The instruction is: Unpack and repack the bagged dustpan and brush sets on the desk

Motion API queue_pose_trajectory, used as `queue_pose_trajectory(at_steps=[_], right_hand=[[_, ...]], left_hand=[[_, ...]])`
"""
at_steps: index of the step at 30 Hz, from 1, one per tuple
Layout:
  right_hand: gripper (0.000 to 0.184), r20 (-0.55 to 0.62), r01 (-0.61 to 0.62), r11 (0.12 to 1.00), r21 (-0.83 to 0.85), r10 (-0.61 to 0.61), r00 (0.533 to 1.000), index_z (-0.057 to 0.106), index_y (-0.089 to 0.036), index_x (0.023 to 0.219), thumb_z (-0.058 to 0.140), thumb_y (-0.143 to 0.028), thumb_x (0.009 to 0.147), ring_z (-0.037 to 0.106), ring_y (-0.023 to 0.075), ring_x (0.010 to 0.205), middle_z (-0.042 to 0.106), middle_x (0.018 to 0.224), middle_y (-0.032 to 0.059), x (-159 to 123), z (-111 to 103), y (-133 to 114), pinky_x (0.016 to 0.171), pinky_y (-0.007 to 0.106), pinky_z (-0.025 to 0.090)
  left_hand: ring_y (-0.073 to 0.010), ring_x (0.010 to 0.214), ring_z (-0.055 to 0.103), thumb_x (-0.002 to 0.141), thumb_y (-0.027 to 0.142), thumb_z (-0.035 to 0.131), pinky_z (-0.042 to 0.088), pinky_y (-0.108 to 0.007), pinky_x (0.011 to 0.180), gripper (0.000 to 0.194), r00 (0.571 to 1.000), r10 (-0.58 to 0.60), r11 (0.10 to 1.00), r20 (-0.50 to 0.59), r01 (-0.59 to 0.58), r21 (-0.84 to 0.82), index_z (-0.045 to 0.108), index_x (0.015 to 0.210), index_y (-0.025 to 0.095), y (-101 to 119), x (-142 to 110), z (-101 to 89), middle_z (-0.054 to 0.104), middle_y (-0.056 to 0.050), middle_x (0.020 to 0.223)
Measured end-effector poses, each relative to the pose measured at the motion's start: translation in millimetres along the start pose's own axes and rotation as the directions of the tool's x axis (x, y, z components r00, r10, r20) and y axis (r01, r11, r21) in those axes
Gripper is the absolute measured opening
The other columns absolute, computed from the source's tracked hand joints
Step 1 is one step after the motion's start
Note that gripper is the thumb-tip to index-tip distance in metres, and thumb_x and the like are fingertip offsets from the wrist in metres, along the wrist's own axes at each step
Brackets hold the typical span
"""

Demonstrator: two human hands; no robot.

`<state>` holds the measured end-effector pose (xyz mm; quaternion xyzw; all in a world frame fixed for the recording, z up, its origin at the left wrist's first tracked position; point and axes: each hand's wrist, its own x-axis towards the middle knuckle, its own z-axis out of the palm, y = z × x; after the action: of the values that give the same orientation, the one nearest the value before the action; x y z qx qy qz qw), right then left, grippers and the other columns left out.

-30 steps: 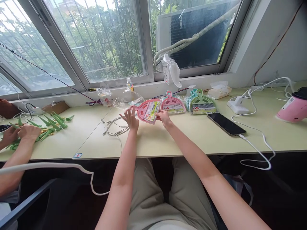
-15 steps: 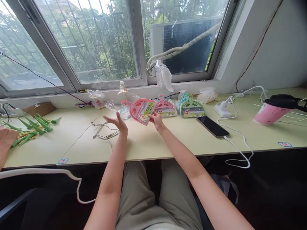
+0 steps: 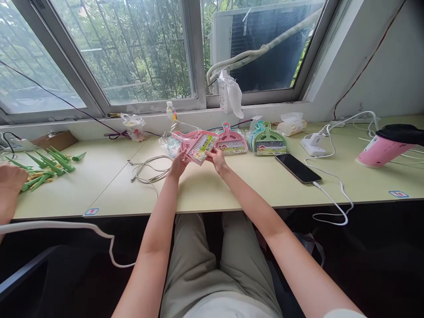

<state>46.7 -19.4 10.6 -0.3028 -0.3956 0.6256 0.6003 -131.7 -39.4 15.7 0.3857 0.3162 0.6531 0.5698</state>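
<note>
Both my hands hold a pink mini dustpan-and-brush set (image 3: 198, 145) in clear wrapping, lifted a little above the pale green table (image 3: 212, 187). My left hand (image 3: 178, 163) grips its near left edge with fingers closed. My right hand (image 3: 217, 159) pinches its right side. Just behind lie another pink set (image 3: 232, 142) and a green set (image 3: 268, 142), flat on the table near the window sill.
A black phone (image 3: 297, 168) on a white cable lies right of my hands; a white charger (image 3: 313, 144) and pink appliance (image 3: 384, 148) sit further right. A coiled cable (image 3: 147, 170) lies to the left. Another person's hand (image 3: 9, 185) works by green pointed pieces (image 3: 49, 165) at far left.
My left hand, open and off the set half a second ago, has closed on the pink set's left edge. The set has tilted lower, nearer the table.
</note>
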Motion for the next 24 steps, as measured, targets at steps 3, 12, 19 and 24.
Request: queue_pose_trajectory(at_steps=[3,12,19,24], right_hand=[[0.018,-0.006,-0.003,1.000,0.004,0.003,1.000,0.067,-0.018,0.091,0.076,-0.010,0.078,0.074,0.0242,0.104,0.078,0.100,0.0066,-1.8,1.3,-1.3,0.097,0.044,0.063],[0.020,0.095,-0.036,0.991,-0.133,0.049,0.994,0.070,-0.017,0.090,0.082,-0.014,0.075,0.075,0.0265,0.099,0.079,0.098,0.0082,-6.4,4.4,-6.7,0.091,0.049,0.065],[0.016,0.007,-0.030,0.994,-0.104,0.031,1.000,0.067,-0.017,0.086,0.075,-0.005,0.078,0.076,0.0238,0.093,0.079,0.093,0.0069,-4.2,1.5,-5.9,0.088,0.045,0.066],[0.017,-0.033,-0.055,0.998,-0.035,0.054,0.998,0.068,-0.016,0.089,0.070,-0.001,0.080,0.076,0.0227,0.092,0.079,0.096,0.0077,-4.1,-1.9,-11.6,0.091,0.043,0.065]], left_hand=[[-0.0200,0.103,0.070,0.087,0.023,0.072,0.059,-0.028,0.084,0.050,0.997,-0.041,0.999,0.063,0.040,0.005,0.061,0.136,0.023,-0.1,-3.6,-0.9,0.074,-0.007,0.112],[-0.0212,0.101,0.072,0.095,0.027,0.056,0.057,-0.032,0.090,0.028,0.991,0.060,0.985,-0.119,-0.078,-0.154,0.072,0.114,0.014,4.8,0.5,-7.2,0.076,-0.009,0.104],[-0.0171,0.102,0.073,0.095,0.019,0.054,0.058,-0.027,0.084,0.044,0.970,0.058,0.968,-0.236,-0.112,-0.223,0.059,0.138,0.024,14.1,0.6,-17.5,0.075,-0.007,0.112],[-0.0182,0.109,0.070,0.093,0.020,0.058,0.059,-0.032,0.091,0.056,0.995,0.018,0.993,-0.103,-0.030,-0.114,0.051,0.147,0.031,12.8,-3.4,-15.5,0.073,-0.006,0.119]])
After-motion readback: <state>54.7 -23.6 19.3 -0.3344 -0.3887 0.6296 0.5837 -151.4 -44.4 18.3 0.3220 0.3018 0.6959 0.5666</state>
